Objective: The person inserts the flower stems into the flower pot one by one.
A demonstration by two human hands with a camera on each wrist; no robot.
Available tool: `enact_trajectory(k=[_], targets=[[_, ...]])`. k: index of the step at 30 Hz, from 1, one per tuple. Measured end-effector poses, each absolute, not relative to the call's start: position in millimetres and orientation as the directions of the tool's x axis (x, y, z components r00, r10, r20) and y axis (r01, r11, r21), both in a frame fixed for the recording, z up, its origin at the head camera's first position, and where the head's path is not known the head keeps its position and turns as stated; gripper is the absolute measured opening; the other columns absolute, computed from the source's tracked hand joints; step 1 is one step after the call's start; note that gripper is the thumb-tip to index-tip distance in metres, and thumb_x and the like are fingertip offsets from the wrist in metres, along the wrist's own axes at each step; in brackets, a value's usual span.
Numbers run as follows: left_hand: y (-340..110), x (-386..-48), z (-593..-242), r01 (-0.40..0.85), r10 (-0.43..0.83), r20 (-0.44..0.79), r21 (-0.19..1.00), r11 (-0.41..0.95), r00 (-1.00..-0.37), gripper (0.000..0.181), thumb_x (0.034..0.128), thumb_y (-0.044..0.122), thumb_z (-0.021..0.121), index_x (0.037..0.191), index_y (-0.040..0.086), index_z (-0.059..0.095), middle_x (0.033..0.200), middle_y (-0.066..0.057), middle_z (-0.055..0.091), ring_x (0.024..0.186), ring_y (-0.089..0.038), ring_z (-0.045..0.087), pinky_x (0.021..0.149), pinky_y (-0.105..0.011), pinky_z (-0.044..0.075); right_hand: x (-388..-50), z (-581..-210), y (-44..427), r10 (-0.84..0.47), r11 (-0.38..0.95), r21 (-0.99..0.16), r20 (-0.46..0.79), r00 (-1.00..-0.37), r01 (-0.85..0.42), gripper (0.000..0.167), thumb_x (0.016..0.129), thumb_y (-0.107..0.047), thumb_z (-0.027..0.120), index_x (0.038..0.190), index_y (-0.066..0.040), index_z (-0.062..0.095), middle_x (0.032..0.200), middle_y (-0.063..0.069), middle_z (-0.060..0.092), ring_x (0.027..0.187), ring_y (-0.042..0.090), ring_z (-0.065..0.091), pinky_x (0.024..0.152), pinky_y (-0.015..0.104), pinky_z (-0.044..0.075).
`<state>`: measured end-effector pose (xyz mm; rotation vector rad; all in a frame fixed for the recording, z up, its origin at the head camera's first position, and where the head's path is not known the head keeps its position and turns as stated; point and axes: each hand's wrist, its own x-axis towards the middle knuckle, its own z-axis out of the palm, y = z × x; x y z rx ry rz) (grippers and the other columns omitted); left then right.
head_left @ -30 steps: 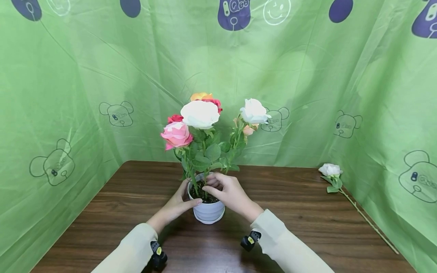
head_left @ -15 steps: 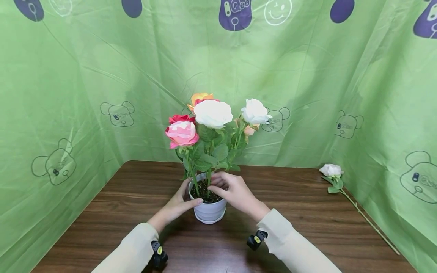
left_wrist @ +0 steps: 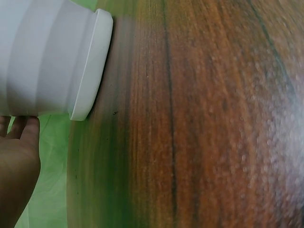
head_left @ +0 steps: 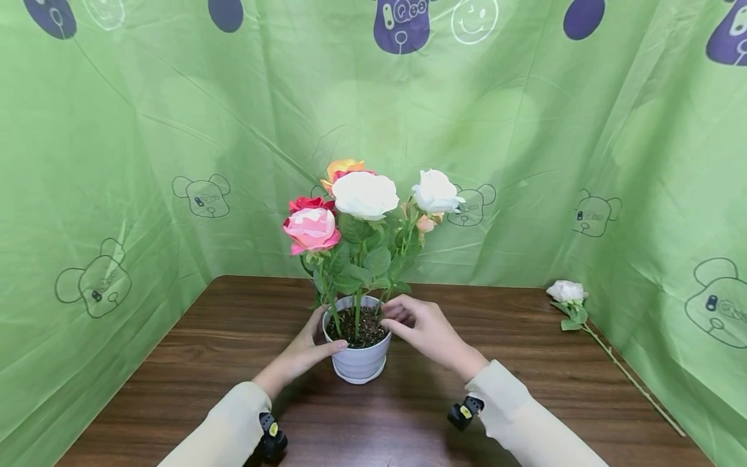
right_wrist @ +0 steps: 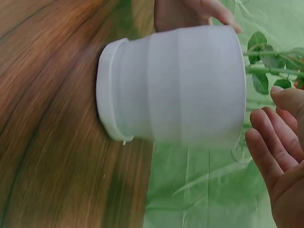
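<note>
A white ribbed flower pot (head_left: 360,364) with dark soil (head_left: 369,327) stands upright on its saucer. My left hand (head_left: 300,351) holds the pot's left side, thumb over the front rim; its fingers touch the pot wall (left_wrist: 42,61) in the left wrist view. My right hand (head_left: 428,332) is at the right rim, holding nothing, with relaxed fingers apart from the pot in the right wrist view. Rising from the soil are a large white rose (head_left: 366,196), a pink rose (head_left: 312,229), a red rose (head_left: 309,203), an orange rose (head_left: 344,168) and another white rose (head_left: 436,191) leaning right.
A loose white rose (head_left: 567,291) lies along the right edge of the brown wooden table (head_left: 513,363), its long stem pointing toward the front. Green printed cloth (head_left: 519,246) hangs behind and on both sides.
The large white rose and pink rose shifted right, then stayed. My right hand has let go of the white rose's stem and moved right to the rim. My left hand keeps its hold.
</note>
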<state>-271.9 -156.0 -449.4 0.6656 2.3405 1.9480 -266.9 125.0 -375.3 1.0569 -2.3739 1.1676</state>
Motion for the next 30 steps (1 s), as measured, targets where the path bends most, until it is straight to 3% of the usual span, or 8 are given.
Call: enact_trajectory(k=[9,19,30], targets=[[-156.4,-271.1,-449.3,0.295,0.333,0.241,0.948,0.123,-0.912,0.091,0.0877,0.021,0.077,0.158,0.011,0.020,0.158,-0.017,0.033,0.143,-0.028,0.031,0.116,-0.048,0.021,-272.7,-384.9,167.3,-0.446,0.485,-0.518,0.547,-0.709,-0.705,0.016,0.091,-0.016,0.075,0.106,-0.012,0.071,0.090,-0.010,0.072,0.079,0.005,0.066,0.070,0.027,0.056],[-157.0,-271.7,-449.6,0.329,0.355,0.277,0.940,0.095,-0.893,0.091,0.0890,0.019,0.076,0.158,0.005,0.018,0.157,-0.018,0.034,0.142,-0.031,0.033,0.116,-0.051,0.021,-273.3,-404.3,224.4,-0.390,0.578,-0.494,0.532,-0.751,-0.650,0.016,0.090,-0.013,0.077,0.104,-0.017,0.070,0.086,-0.014,0.069,0.076,0.004,0.064,0.067,0.028,0.055],[-155.4,-270.8,-448.8,0.328,0.349,0.272,0.938,0.113,-0.897,0.089,0.0897,0.020,0.075,0.158,0.005,0.019,0.156,-0.020,0.036,0.141,-0.033,0.034,0.115,-0.052,0.023,-271.5,-430.4,294.3,-0.300,0.730,-0.432,0.495,-0.815,-0.530,0.013,0.090,-0.013,0.076,0.102,-0.013,0.070,0.084,-0.012,0.070,0.075,0.005,0.064,0.068,0.033,0.055]])
